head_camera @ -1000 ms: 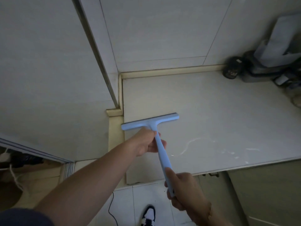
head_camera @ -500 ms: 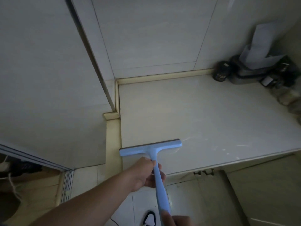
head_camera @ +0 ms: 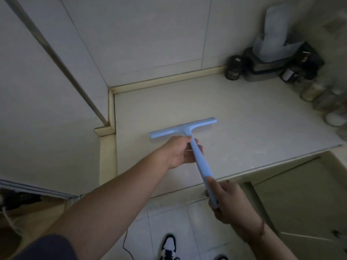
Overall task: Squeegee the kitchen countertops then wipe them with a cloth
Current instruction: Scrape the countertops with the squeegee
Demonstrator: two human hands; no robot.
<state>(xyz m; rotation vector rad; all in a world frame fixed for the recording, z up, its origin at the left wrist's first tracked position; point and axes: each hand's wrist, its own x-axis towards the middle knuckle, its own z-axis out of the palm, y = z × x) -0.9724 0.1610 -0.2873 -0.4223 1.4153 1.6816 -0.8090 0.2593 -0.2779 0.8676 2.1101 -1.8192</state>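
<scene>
Your left hand (head_camera: 180, 152) grips the squeegee (head_camera: 189, 139) near its blade, your right hand (head_camera: 228, 201) grips the handle end. The blade lies mid-bench (head_camera: 244, 109); press evenly, pull straight to the front edge.

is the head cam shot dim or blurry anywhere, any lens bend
Head view: dim overall with a grey-green cast; the jars at the right edge are smeared and soft; the squeegee and left hand are fairly sharp; the wide lens bows the wall lines and the counter edges.
</scene>
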